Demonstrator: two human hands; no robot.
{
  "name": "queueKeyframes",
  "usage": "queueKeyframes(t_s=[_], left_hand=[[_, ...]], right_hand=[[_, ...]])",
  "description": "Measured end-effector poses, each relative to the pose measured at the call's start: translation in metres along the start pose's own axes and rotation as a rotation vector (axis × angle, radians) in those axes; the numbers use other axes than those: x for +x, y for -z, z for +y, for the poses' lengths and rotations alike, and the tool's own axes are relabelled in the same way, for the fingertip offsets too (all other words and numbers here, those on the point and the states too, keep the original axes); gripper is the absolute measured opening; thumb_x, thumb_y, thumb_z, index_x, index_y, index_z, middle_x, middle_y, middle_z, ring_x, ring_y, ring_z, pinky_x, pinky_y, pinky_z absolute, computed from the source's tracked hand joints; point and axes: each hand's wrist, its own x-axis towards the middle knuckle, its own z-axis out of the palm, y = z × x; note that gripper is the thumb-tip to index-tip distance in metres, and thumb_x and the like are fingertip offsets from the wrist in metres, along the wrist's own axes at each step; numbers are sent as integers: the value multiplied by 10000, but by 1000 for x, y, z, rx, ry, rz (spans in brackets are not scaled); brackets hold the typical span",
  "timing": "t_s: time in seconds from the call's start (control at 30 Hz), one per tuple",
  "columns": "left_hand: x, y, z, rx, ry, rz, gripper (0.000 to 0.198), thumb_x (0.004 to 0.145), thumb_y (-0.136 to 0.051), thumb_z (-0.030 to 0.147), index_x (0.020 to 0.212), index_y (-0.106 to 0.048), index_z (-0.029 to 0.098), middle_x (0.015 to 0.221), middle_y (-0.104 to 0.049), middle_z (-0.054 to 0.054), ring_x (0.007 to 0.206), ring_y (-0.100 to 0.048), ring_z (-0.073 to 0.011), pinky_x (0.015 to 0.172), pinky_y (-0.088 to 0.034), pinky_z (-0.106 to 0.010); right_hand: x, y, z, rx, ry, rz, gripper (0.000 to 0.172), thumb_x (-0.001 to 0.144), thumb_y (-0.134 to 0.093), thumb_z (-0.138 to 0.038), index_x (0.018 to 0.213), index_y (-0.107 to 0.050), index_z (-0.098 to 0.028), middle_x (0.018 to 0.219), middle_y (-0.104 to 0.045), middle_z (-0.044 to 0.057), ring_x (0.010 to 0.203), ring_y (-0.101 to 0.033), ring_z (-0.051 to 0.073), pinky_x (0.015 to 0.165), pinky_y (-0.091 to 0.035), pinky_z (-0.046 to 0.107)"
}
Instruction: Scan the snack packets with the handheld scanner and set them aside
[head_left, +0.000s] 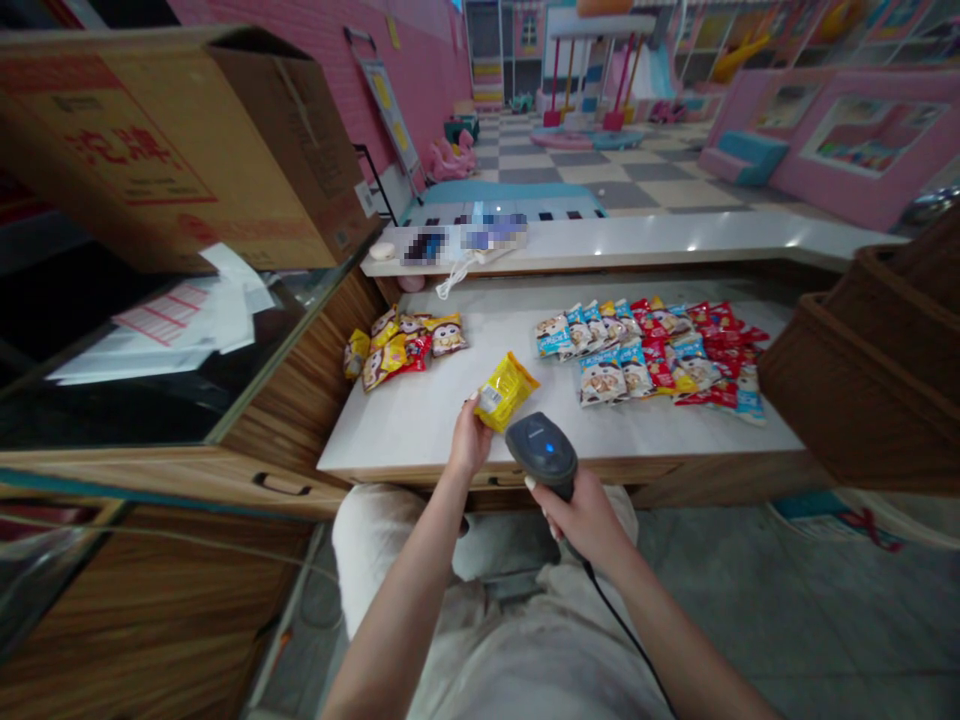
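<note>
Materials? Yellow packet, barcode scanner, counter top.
The yellow packet in the left hand looks like thin plastic film, probably metallised: glossy, with crinkled highlights. The barcode scanner in the right hand looks like moulded dark plastic, with a soft matte sheen. The counter top is smooth and white: laminate or stone, can't tell which.

counting two bare hands: one left hand [470, 440] pinching one yellow snack bag [506, 391], one right hand [581, 520] gripping one corded barcode scanner [541, 452]. counting two heaps of snack bags ahead of the hands: about six bags in the smaller heap [405, 348] ahead of the left hand, roughly two dozen, too overlapped for an exact tally, in the larger heap [645, 355] ahead of the right hand. counting one cardboard box [180, 150] beyond the left hand.
</note>
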Motion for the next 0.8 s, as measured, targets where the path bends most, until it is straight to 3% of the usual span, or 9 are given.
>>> queueKeyframes(t_s=[0.13, 0.33, 0.47, 0.57, 0.67, 0.8], left_hand=[[-2, -5, 2, 1, 13, -63, 347, 1008, -722, 352, 1307, -792, 190, 1129, -901, -83, 1176, -855, -278, 1106, -644, -399], [-6, -3, 2, -10, 7, 121, 175, 1022, -656, 264, 1097, -794, 186, 1006, -881, -51, 1108, -853, -232, 1064, -640, -325], [-3, -1, -2, 58, -44, 71, 155, 1007, -713, 323, 1061, -783, 195, 1068, -878, -67, 1183, -831, -251, 1110, -626, -355], [2, -5, -10, 224, -123, -53, 317, 980, -772, 450, 1179, -787, 203, 1176, -873, -88, 1270, -801, -295, 1157, -609, -420], [5, -20, -25, 515, -269, -136, 472, 999, -745, 547, 1327, -759, 207, 1330, -840, -129, 1330, -761, -332, 1214, -567, -491], [4, -61, -65, 841, -412, -254, 625, 1016, -729, 550, 1529, -676, 197, 1579, -718, -206, 1512, -647, -390, 1350, -427, -565]], right_hand=[[0, 1, 3, 6, -3, -5, 259, 833, -706, -525, 747, -593, -309, 422, -541, -80, 355, -580, 188, 453, -453, 276], [-1, 1, 3, 23, -19, -9, 281, 845, -727, -540, 760, -600, -304, 440, -559, -70, 358, -571, 187, 445, -448, 279], [-7, 9, 2, 29, -41, -5, 282, 831, -738, -538, 764, -600, -301, 428, -557, -65, 353, -563, 188, 436, -443, 282], [-14, 19, 3, 28, -56, 40, 306, 808, -747, -554, 735, -589, -302, 407, -544, -58, 346, -552, 186, 434, -445, 284], [-21, 31, 6, 51, -63, 93, 344, 801, -752, -581, 700, -576, -303, 412, -559, -42, 348, -556, 187, 434, -445, 287], [-27, 44, 11, 29, -25, 104, 378, 855, -757, -561, 653, -579, -294, 436, -586, -23, 379, -576, 189, 464, -464, 287]])
